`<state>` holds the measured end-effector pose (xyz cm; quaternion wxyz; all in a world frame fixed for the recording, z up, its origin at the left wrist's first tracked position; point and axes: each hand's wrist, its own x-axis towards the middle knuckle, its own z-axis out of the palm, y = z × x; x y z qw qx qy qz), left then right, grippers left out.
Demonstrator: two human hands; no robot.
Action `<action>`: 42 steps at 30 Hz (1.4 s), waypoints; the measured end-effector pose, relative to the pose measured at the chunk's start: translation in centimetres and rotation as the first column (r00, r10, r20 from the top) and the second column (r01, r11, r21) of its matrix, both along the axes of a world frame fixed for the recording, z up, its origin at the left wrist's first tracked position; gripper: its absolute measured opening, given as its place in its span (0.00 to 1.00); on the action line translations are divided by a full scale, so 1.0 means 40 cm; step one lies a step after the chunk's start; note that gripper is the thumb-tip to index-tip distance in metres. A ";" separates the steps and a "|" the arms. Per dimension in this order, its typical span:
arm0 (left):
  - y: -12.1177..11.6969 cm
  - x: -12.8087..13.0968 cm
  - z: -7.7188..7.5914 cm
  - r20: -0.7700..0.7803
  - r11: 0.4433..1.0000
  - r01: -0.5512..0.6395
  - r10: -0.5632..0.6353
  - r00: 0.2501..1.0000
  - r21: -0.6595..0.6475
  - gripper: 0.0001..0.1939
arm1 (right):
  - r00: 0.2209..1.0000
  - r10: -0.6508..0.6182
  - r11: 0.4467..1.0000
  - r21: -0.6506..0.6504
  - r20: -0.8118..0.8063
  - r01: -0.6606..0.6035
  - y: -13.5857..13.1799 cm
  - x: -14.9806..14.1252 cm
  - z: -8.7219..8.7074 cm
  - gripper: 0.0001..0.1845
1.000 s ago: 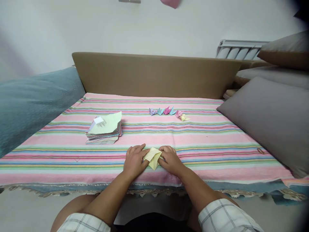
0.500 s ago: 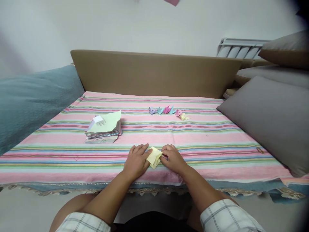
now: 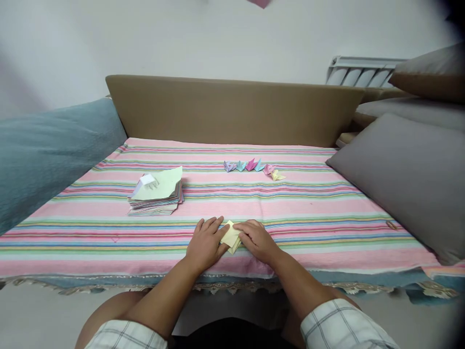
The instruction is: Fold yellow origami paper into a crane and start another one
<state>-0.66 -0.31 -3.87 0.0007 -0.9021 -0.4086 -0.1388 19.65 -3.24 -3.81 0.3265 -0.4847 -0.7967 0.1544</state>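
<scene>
A small pale yellow piece of folded origami paper (image 3: pixel 231 235) lies on the striped cloth between my hands, near the front edge. My left hand (image 3: pixel 205 242) rests flat and open beside it, fingers spread, with the index finger and thumb touching the paper's left side. From the right, my right hand (image 3: pixel 256 238) bends its fingers together over the paper's right corner and presses there. Its fingertips partly cover the folds.
Several small folded paper figures (image 3: pixel 250 165) sit in a row farther back. At the left is a stack of paper sheets (image 3: pixel 154 207) with a white block-like object (image 3: pixel 148 180) on top. A grey cushion (image 3: pixel 403 179) leans at the right; a brown backrest (image 3: pixel 232 111) stands behind.
My right hand has moved slightly left over the paper. The paper's raised right-hand flap now lies flatter and narrower under its fingers. My left hand has stayed in place.
</scene>
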 end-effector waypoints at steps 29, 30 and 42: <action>-0.015 -0.019 0.020 0.012 0.974 0.225 -0.224 0.974 -0.032 0.22 | 0.993 -0.042 0.999 -0.017 0.111 0.044 0.014 0.001 -0.008 0.08; -0.017 -0.019 0.020 0.015 0.972 0.234 -0.234 0.972 -0.033 0.22 | 0.992 -0.050 0.998 -0.022 0.119 0.053 0.015 -0.001 -0.009 0.08; -0.023 -0.019 0.016 0.014 0.971 0.227 -0.227 0.974 -0.072 0.23 | 0.925 -0.188 0.979 -0.009 0.330 0.203 0.021 -0.043 -0.005 0.19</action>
